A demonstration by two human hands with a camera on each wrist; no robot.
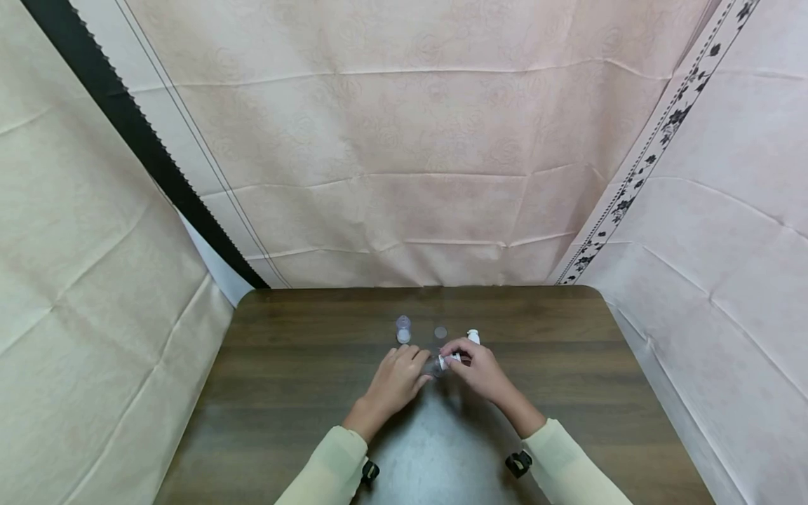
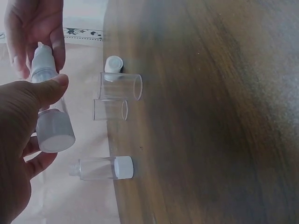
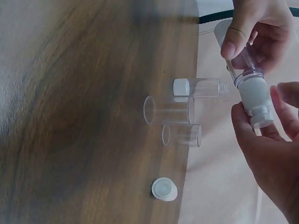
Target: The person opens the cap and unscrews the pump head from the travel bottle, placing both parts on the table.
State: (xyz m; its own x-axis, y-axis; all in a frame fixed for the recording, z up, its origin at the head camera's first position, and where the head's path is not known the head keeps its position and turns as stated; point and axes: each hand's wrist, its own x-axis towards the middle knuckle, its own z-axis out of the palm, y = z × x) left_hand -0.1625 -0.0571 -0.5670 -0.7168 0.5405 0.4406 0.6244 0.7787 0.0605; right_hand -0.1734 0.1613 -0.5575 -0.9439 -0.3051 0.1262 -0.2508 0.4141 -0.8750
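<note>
A clear pump bottle (image 2: pixel 55 133) with a white base inside is held tilted above the table, between both hands. My left hand (image 1: pixel 394 379) grips its transparent body, thumb across the near side in the left wrist view. On its other end sits a white pump top (image 3: pixel 254 93) with a small nozzle. My right hand (image 1: pixel 485 372) holds this pump top, its fingers around the white collar. Parts of the bottle are hidden behind the left thumb and fingers.
On the wooden table (image 1: pixel 303 344), beyond the hands, stand a second clear bottle (image 2: pixel 96 168) with a white bottom, a larger clear cylinder (image 3: pixel 168 110), a smaller clear cylinder (image 3: pixel 182 135) and a white pump piece (image 3: pixel 163 188). Pale cloth (image 1: pixel 410 140) hangs behind the table.
</note>
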